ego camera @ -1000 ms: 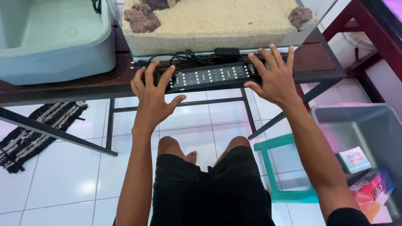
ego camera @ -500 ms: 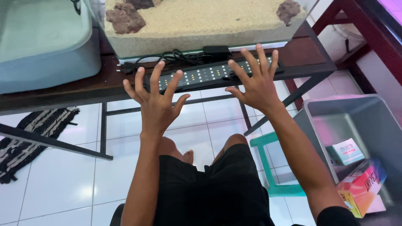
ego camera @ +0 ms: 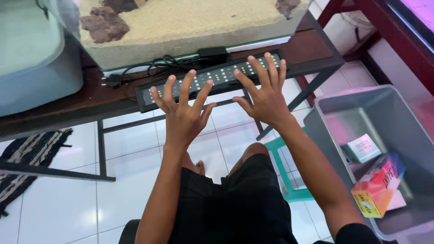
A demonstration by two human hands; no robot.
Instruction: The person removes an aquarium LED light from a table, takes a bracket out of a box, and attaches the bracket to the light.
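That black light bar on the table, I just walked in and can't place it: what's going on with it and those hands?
A seated person holds both hands out, fingers spread, over a long black LED light bar that lies along the front edge of a dark wooden table. The left hand and the right hand grip nothing. Behind the bar sit its tangled black cable and a glass aquarium with sand and rocks. A grey plastic bin with small boxes stands at the right.
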